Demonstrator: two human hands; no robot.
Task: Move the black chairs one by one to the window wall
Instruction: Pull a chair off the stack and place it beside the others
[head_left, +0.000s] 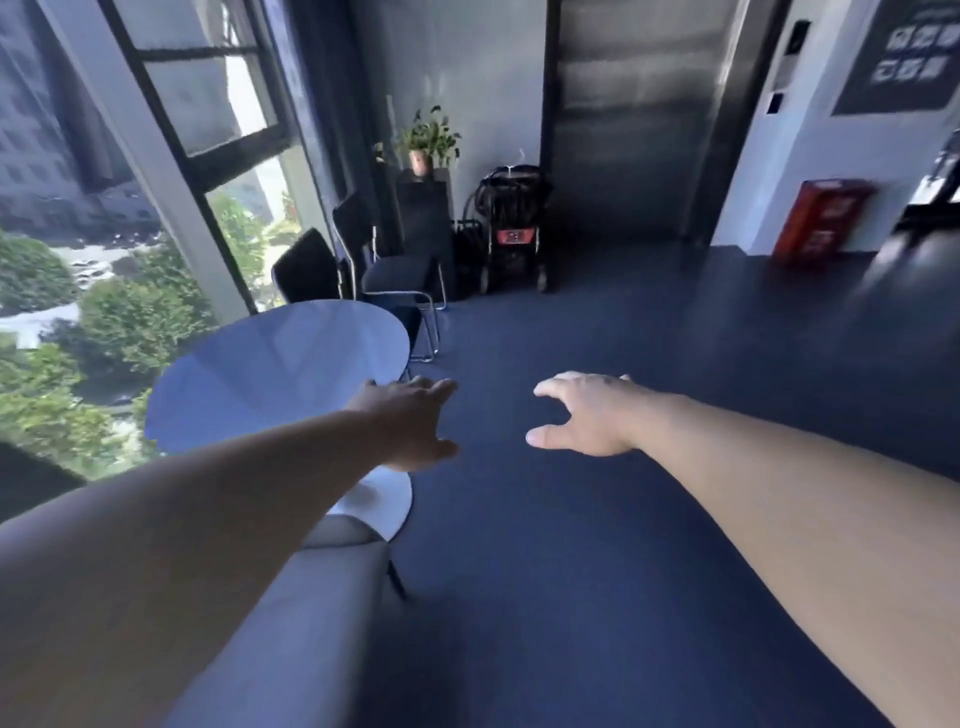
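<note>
Two black chairs with chrome legs stand by the window wall (156, 171) at the back left. The farther chair (395, 265) faces the room. The nearer chair (306, 270) is partly hidden behind a round table. My left hand (410, 421) is stretched out over the floor beside the table's edge, fingers apart, holding nothing. My right hand (587, 415) is stretched out to its right, open and empty as well. Both hands are well short of the chairs.
A round blue-white table (260, 374) on a white base stands at the left by the glass. A grey seat (322, 597) lies under my left arm. At the back are a potted plant (428, 140), a black cart (511, 228), a lift door (639, 114) and a red box (821, 218).
</note>
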